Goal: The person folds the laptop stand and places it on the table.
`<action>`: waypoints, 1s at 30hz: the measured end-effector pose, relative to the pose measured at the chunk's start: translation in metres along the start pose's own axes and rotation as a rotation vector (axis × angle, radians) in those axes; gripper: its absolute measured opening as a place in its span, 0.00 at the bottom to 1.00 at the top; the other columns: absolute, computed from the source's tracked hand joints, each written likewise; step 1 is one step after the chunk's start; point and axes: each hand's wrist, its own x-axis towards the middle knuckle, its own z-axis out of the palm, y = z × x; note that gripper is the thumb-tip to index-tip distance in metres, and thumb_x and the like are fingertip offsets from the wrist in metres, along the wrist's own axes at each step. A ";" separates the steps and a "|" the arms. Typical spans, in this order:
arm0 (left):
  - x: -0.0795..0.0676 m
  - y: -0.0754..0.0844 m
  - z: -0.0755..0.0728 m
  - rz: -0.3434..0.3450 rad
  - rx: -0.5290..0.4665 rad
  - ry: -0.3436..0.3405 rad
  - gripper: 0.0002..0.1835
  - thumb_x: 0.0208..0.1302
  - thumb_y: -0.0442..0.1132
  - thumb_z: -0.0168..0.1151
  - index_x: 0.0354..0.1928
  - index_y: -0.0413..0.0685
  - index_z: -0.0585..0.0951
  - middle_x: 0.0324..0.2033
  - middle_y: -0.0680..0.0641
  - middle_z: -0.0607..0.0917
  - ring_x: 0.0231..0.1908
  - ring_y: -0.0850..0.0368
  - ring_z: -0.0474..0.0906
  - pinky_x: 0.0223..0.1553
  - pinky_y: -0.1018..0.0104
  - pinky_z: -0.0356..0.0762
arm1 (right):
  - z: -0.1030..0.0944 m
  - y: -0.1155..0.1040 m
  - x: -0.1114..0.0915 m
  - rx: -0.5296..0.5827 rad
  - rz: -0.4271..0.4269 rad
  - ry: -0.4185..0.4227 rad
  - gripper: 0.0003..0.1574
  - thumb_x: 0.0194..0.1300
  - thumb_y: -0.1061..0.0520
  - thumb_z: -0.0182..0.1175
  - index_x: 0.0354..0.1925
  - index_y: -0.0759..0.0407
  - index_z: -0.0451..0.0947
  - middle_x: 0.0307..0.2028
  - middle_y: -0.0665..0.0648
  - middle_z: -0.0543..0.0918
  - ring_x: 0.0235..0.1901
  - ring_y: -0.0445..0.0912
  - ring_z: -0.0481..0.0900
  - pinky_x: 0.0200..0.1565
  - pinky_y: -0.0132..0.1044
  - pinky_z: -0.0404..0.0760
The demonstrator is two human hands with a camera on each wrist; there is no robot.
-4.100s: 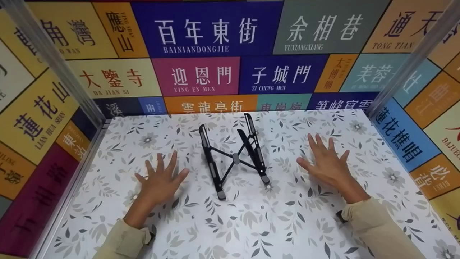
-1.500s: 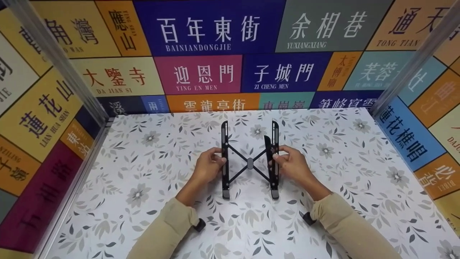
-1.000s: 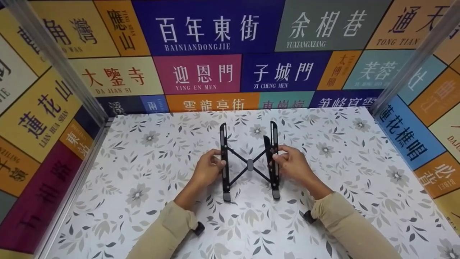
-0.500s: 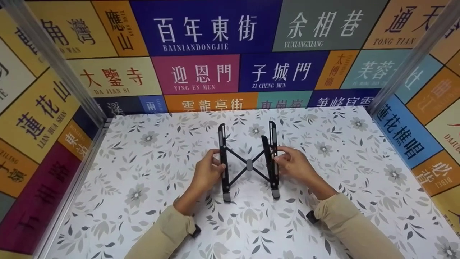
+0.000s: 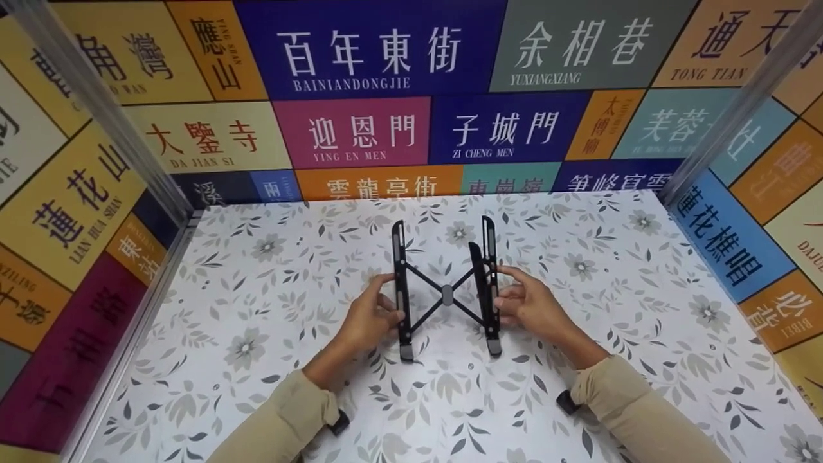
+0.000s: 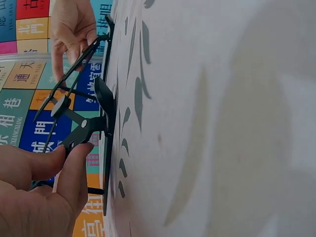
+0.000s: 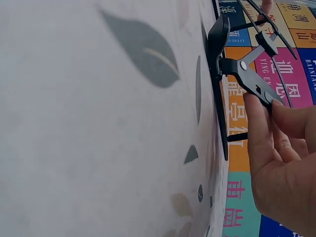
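Note:
A black folding laptop stand [image 5: 447,295] stands unfolded on the table, its two side rails joined by crossed bars with a grey hub. My left hand [image 5: 368,318] holds the left rail; in the left wrist view its thumb and forefinger [image 6: 74,173] pinch the upper arm. On the other side, my right hand [image 5: 535,305] grips the right rail. The right wrist view shows thumb and fingers [image 7: 259,131] pinching the arm there. Close to the right rail, a shorter black bar [image 5: 478,267] slants up. Some fingertips are hidden behind the rails.
White paper with grey leaves and flowers covers the table [image 5: 257,399]. Colourful sign panels [image 5: 366,48] with large characters form the walls at the back and both sides. Clear corner strips [image 5: 733,96] run up where the walls meet.
Earlier my hands lay spread on the table, apart from the angled stand. They now hold its rails, and it stands squarer and further right. Lately both hands slid slightly nearer along the rails.

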 end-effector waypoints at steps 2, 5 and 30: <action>0.000 -0.001 0.000 0.009 0.002 -0.006 0.38 0.64 0.27 0.66 0.74 0.56 0.66 0.34 0.43 0.84 0.28 0.53 0.83 0.29 0.63 0.85 | 0.000 0.001 0.001 0.002 0.006 -0.003 0.44 0.67 0.68 0.64 0.75 0.46 0.62 0.44 0.67 0.83 0.39 0.52 0.87 0.40 0.44 0.90; 0.000 -0.002 0.001 0.021 0.017 -0.010 0.38 0.64 0.26 0.66 0.73 0.56 0.65 0.33 0.44 0.84 0.28 0.55 0.81 0.27 0.66 0.82 | 0.002 0.001 0.002 -0.004 0.010 -0.007 0.43 0.68 0.68 0.64 0.75 0.46 0.62 0.43 0.66 0.82 0.37 0.51 0.87 0.37 0.40 0.89; 0.009 0.002 0.016 -0.026 -0.049 -0.019 0.38 0.63 0.24 0.65 0.71 0.57 0.66 0.33 0.44 0.81 0.25 0.57 0.79 0.26 0.66 0.82 | 0.004 -0.005 0.002 -0.074 0.011 0.006 0.44 0.64 0.71 0.64 0.71 0.44 0.66 0.36 0.60 0.82 0.26 0.49 0.81 0.25 0.35 0.82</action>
